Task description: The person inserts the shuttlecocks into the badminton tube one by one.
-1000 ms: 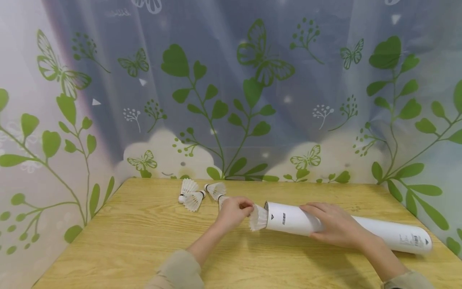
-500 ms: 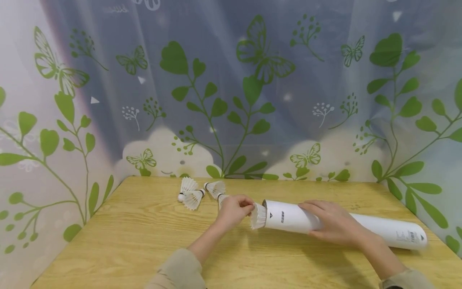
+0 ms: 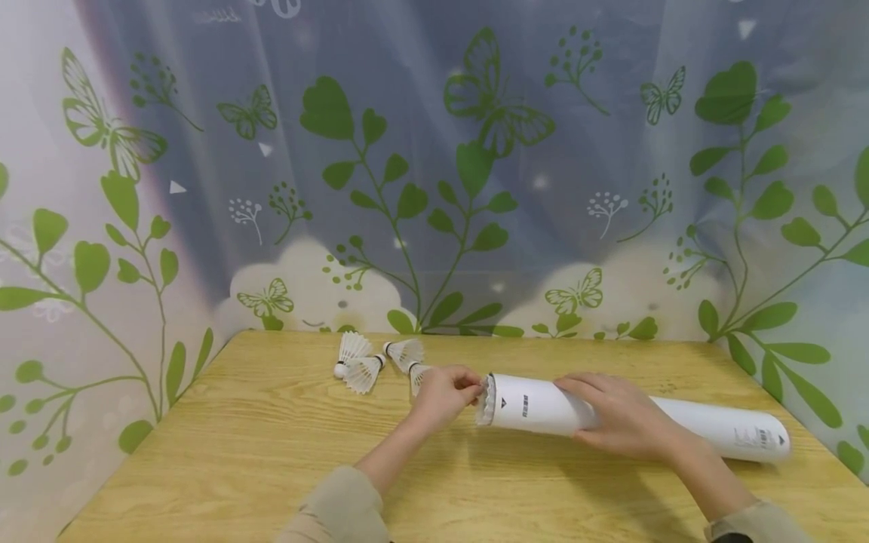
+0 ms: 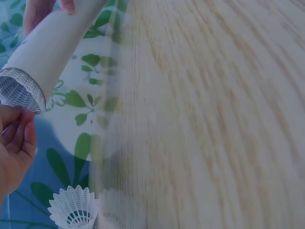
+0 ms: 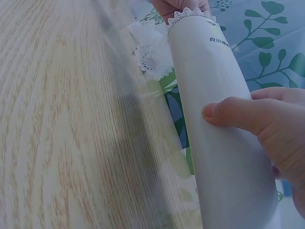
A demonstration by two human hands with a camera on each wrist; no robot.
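Note:
A long white cardboard tube (image 3: 543, 407) with dark print is gripped around its middle by my right hand (image 3: 621, 415). From its left mouth pokes the scalloped skirt edge of a white shuttlecock (image 3: 484, 403); the rest of that shuttlecock is inside the tube. My left hand (image 3: 441, 396) pinches the skirt's rim between thumb and fingers, as the left wrist view also shows at the shuttlecock rim (image 4: 35, 93). In the right wrist view my right thumb lies across the tube (image 5: 214, 157).
Several loose white shuttlecocks (image 3: 365, 373) lie in a cluster behind my left hand, one partly hidden by it. All of this is on a wood-grain table (image 3: 271, 437), with a leaf-and-butterfly patterned curtain (image 3: 421, 173) behind its far edge.
The shuttlecock has gone deeper into the tube, leaving only its rim out. The tube and my right hand have shifted slightly left; my left hand has stayed nearly in place.

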